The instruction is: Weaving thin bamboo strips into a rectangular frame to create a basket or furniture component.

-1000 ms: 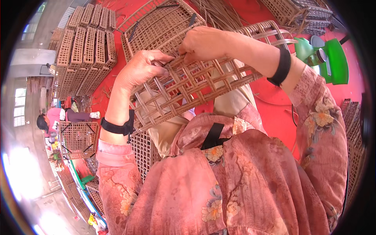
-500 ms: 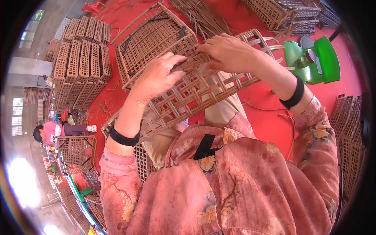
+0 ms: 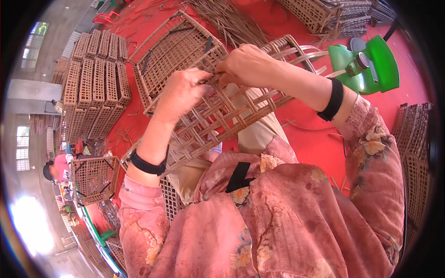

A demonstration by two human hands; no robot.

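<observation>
A long openwork wicker panel (image 3: 227, 116) with a braided rim lies slantwise across my lap, from lower left to upper right. My left hand (image 3: 183, 95) is closed at the panel's far edge, its thumb and fingers pinching a wicker strip. Right beside it, my right hand (image 3: 245, 67) reaches over the panel with its fingertips closed on the weave at the same spot. Both sets of fingertips nearly meet; the strip between them is mostly hidden. Loose pale strips (image 3: 308, 53) stick out from the panel's right end.
Just beyond the panel rests a wicker basket (image 3: 171, 55) with black corner bands. Loose strips (image 3: 227, 23) lie on the red floor behind it. Stacked baskets (image 3: 95, 88) rise at left. A green plastic chair (image 3: 382, 65) holding a jar (image 3: 358, 64) stands right. Another person (image 3: 60, 167) works far left.
My right hand has moved left and down toward my left hand. My left fingers, spread before, have closed on the weave. The other person has shifted slightly.
</observation>
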